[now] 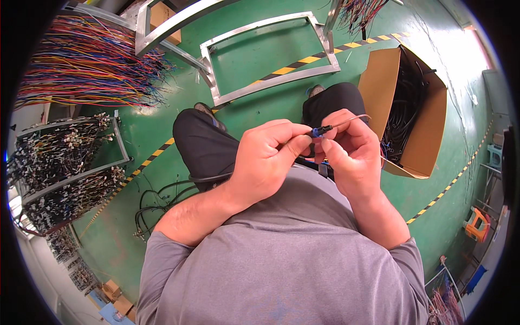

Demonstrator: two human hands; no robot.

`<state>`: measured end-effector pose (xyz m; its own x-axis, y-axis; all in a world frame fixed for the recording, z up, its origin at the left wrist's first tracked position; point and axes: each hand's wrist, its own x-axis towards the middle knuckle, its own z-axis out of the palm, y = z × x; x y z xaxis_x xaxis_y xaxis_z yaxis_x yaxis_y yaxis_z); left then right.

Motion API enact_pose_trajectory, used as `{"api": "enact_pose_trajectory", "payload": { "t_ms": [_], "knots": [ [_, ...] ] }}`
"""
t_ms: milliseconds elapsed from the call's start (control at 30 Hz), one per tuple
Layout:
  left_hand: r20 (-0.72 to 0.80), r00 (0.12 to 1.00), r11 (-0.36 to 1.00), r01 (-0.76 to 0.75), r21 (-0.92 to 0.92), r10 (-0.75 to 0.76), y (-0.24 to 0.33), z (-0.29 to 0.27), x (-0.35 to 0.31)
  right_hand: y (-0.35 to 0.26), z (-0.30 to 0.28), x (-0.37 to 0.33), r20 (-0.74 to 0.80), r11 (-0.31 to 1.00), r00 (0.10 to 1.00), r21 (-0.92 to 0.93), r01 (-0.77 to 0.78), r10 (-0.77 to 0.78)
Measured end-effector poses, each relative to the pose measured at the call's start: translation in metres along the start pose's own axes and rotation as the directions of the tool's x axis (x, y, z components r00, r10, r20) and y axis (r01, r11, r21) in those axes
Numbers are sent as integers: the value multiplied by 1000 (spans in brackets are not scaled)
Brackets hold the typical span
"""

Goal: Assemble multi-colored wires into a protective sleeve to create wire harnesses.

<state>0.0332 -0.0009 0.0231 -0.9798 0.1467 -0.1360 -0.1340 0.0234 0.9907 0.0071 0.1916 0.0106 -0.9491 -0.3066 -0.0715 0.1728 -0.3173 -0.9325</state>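
Note:
My left hand (pixel 271 154) pinches a small black-and-blue cable connector (pixel 319 131) between thumb and forefinger, above my lap. Close against its other end is my right hand (pixel 352 157), fingers curled and thumb tip beside the connector. A thin brownish wire (pixel 355 118) runs from the connector across the right fingers, its free end bent over. How tightly the right fingertips grip the wire is partly hidden. Under the hands, a few coloured wires (pixel 310 160) show against my lap.
An open cardboard box (pixel 433 127) of black cables (pixel 402 114) stands at my right. Ahead is a metal frame (pixel 216 86). Wire bundles (pixel 92 65) hang at the far left, above racks of connector-ended cables (pixel 65 151). Loose black cable (pixel 157 203) lies on the green floor (pixel 260 111).

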Motion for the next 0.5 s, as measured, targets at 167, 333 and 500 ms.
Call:
{"api": "enact_pose_trajectory", "payload": {
  "t_ms": [167,333,500],
  "knots": [
    [-112,956,931,-232,282,272,-10,-2,1,-8,5,0,-30,994,994,31,-109,110],
    [-80,899,824,-357,440,431,-10,-4,5,-4,2,-1,-53,996,997,72,-49,53],
    [2,847,702,-442,558,531,-8,-7,10,-3,1,-3,-65,995,995,59,-75,78]
  ]
}}
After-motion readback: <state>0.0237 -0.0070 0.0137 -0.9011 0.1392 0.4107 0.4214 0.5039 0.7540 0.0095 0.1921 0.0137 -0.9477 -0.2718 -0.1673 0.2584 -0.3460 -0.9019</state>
